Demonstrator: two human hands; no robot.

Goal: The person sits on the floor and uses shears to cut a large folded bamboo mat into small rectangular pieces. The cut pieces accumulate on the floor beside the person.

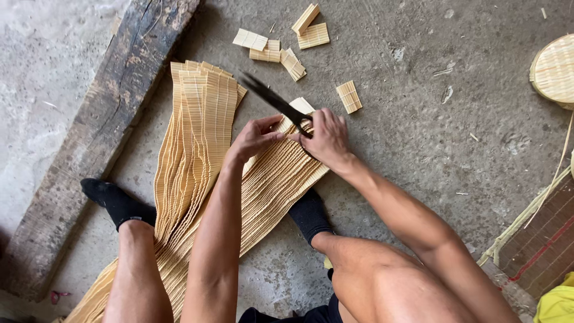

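My right hand (326, 139) grips the handles of dark scissors (272, 98), whose blades point up and left over the end of a woven bamboo strip mat (281, 179). My left hand (254, 136) pinches the end of that same mat beside the scissors. A second stack of long bamboo mats (194, 131) lies to the left, fanned out toward my left leg. Several small cut-off mat pieces (281, 48) lie scattered on the concrete floor beyond the scissors.
A dark weathered wooden plank (101, 131) runs diagonally along the left. A round woven bamboo lid (553, 70) sits at the right edge. A reddish mat (541, 242) and yellow cloth (556, 305) lie at the bottom right. My black-socked feet rest on the floor.
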